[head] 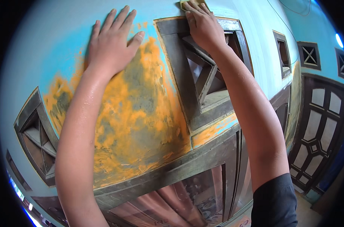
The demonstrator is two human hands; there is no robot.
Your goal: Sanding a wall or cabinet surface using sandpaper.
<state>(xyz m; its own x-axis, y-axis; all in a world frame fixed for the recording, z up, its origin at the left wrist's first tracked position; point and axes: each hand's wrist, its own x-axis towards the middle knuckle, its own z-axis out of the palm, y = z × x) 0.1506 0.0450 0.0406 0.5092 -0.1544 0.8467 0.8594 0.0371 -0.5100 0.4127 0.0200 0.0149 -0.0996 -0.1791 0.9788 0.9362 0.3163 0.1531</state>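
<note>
My left hand (112,46) lies spread against the painted wall (138,107), its palm on the surface and nothing visible in it. Around it the wall shows light blue paint, orange patches and bare grey areas. Higher up and to the right, my right hand (204,27) presses a yellowish flat pad (201,3), perhaps sandpaper or a sponge, to the pale blue wall just above a dark wooden vent frame (176,65). The fingers cover most of the pad. The frame holds crossed slats, and my right forearm passes in front of it.
Below runs a dark wooden window frame (160,177) with glass and pinkish curtains (160,204) behind. Another crossed vent (37,142) is at the left, smaller vents (309,55) at the right. A dark panelled door (316,127) stands at far right. A thin cable hangs at upper right.
</note>
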